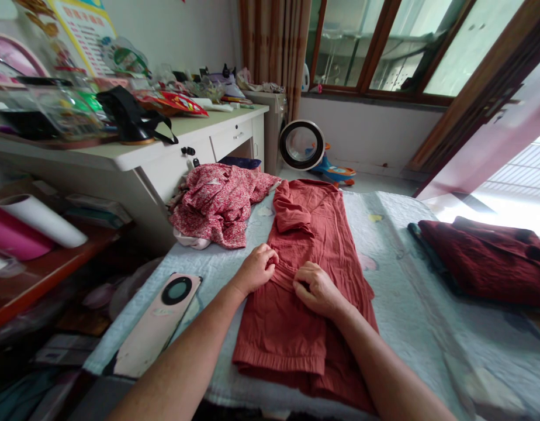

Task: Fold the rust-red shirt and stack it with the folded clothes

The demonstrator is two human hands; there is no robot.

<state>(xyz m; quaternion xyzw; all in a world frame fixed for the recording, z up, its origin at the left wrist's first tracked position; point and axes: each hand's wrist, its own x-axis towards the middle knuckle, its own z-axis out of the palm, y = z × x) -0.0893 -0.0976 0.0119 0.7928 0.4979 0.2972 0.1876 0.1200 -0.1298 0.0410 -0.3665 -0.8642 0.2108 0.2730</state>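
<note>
Lay lengthwise down the middle of the bed, the rust-red garment, its near end doubled over toward the near edge. Pressed into a crease at its middle, the left hand with fingers curled and pinching a ridge of cloth; just right of it, the right hand, fingers bent down on the same ridge, gripping fabric rather than lying flat. Judged likely to skew, that fold, since thin wrinkled cloth pulled from two close points tends to bunch and drag the lower layer along. Hung close to the near edge, the doubled hem, so a tug toward the body could well have slid it off the bed. Sat to the near left on the cover, a pink phone, near enough to a sweeping left forearm to be knocked floorward. Heaped at the far left, a floral garment; stacked at the right, a dark red folded pile, both well apart from the hands.
</note>
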